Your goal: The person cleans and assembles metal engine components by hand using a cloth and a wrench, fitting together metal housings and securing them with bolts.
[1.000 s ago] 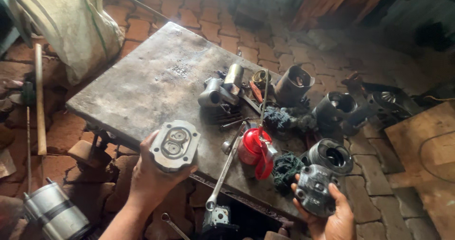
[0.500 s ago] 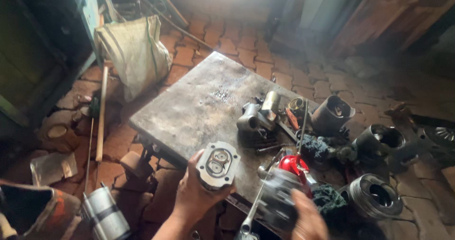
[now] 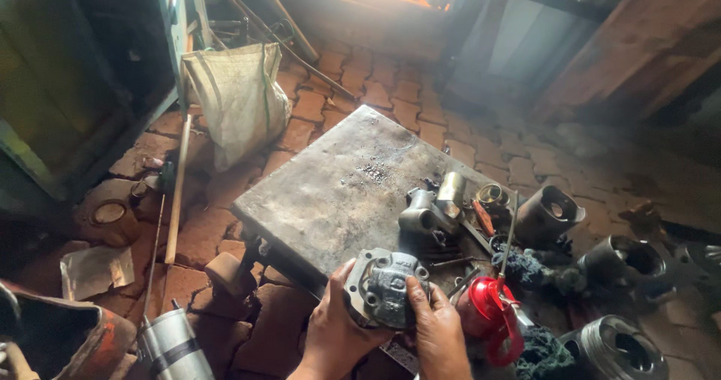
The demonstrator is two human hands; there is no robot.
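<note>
Both hands hold a grey metal engine part (image 3: 384, 288) at the near edge of a low metal table (image 3: 338, 192). My left hand (image 3: 334, 327) grips its left side. My right hand (image 3: 435, 327) clasps its right side, fingers over the front. The part has a rounded cover with bolt holes at the corners. A red oil can (image 3: 492, 316) with a long thin spout stands just right of my right hand.
On the table lie a metal pipe fitting (image 3: 432, 207), small tools and a dark rag (image 3: 526, 267). Cylinder parts (image 3: 552, 215) (image 3: 619, 350) sit to the right. A white sack (image 3: 236, 98), a wooden handle (image 3: 176, 192) and a metal canister (image 3: 173, 346) rest on the brick floor at left.
My right hand has brought its part up against the one in my left hand, and both hands now clasp one assembly. The view has swung left and up.
</note>
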